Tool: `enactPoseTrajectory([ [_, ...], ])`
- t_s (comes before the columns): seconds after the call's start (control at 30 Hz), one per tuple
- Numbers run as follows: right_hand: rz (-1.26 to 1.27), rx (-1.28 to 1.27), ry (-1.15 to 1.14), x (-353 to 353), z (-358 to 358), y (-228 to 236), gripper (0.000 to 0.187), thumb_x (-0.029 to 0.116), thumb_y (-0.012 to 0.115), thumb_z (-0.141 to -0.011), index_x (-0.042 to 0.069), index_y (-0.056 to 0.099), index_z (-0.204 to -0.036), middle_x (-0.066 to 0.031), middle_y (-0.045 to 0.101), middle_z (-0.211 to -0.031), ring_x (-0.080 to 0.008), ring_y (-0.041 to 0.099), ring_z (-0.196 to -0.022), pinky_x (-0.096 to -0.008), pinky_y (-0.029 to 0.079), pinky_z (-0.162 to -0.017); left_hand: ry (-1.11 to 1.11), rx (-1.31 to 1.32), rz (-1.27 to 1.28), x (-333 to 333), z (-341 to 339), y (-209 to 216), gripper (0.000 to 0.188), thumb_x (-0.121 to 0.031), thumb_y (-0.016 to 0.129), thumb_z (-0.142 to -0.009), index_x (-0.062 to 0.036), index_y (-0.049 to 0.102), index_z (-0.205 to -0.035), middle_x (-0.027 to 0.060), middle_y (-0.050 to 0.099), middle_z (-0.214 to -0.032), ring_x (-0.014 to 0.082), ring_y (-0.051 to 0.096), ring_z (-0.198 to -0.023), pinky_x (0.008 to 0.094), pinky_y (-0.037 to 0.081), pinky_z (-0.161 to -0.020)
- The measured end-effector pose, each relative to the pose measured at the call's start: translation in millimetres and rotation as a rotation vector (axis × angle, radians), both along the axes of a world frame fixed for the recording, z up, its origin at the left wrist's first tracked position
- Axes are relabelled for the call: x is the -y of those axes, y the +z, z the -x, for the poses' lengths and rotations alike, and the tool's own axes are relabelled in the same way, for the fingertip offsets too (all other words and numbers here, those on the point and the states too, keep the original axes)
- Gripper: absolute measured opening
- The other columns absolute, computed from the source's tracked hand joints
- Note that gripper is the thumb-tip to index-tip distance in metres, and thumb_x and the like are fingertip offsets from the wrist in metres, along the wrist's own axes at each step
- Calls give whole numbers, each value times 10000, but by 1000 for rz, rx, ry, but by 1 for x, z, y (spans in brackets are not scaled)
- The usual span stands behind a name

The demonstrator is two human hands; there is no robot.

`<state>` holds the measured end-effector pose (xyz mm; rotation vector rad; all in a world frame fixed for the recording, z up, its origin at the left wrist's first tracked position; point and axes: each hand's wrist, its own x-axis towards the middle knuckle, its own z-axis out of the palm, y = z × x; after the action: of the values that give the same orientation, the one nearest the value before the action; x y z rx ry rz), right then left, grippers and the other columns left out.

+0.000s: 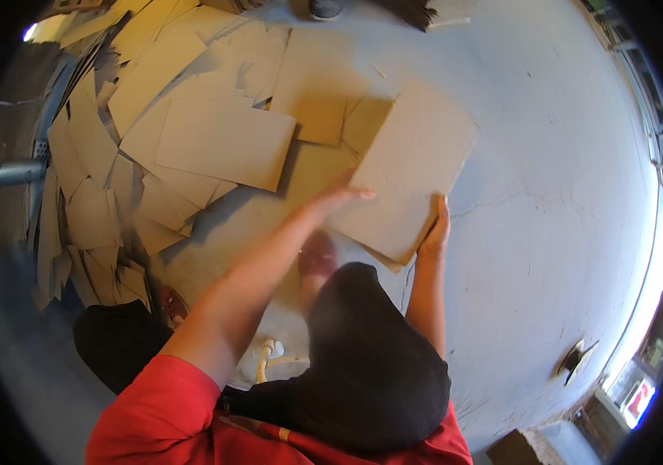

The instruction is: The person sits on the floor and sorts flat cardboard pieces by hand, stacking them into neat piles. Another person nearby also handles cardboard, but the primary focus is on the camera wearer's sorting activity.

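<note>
Cardboard stack (413,159), gripped at both sides

Watching through the head camera. One stack, at least two layers at its near corner, beyond the right knee (378,333) and over the grey floor (525,271); long sides slant up to the right. Left hand (343,194): forearm running up from lower left, thumb on the upper face, partly closed at the left edge; other fingers mostly hidden from me. Right hand (435,231): forearm near upright, cupped round the lower right edge. Both hands hold the same stack. To the left, one heap of loose cardboard sheets (93,215), overlapping too much for me to count. One dark shoe (325,9), top edge.
</note>
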<state>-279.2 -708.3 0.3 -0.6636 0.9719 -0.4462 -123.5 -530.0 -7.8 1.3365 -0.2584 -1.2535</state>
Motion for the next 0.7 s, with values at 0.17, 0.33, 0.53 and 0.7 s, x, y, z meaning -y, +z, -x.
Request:
enactPoseTrajectory([
  [0.17, 60, -130, -54, -4, 29, 13, 497, 407, 545, -865, 55, 526, -1216, -107, 574, -1155, -259, 544, -1035, -388, 446, -891, 57, -10, 24, 3, 39, -6, 1021, -287, 807, -648, -13, 214, -1432, 183, 403, -1384, 284, 378, -1286, 368, 315, -1055],
  [0.33, 128, -282, 43, -9, 86, 36, 588, 481, 493, -862, 30, 505, -1239, -118, 564, -1174, -270, 537, -1064, -391, 426, -918, -148, 19, -53, 8, 102, -21, 1307, -496, 820, -608, 41, -32, -1441, 258, 74, -1505, 325, 66, -1411, 397, 115, -1139],
  [0.53, 253, -293, 85, 9, 161, -2, 498, 427, 502, -886, 34, 545, -1190, -93, 569, -1143, -222, 509, -1077, -357, 401, -902, -274, 156, 127, -13, 121, -15, 943, -543, 727, -700, 17, 312, -1335, 239, 455, -1252, 319, 434, -1174, 387, 369, -950],
  [0.7, 491, -634, -98, 31, 154, 46, 545, 391, 535, -881, 27, 481, -1284, -113, 574, -1155, -231, 541, -1037, -393, 425, -853, -555, 583, -68, -95, 62, 67, 922, -445, 679, -778, -11, 208, -1441, 206, 364, -1415, 263, 401, -1280, 365, 338, -1034],
])
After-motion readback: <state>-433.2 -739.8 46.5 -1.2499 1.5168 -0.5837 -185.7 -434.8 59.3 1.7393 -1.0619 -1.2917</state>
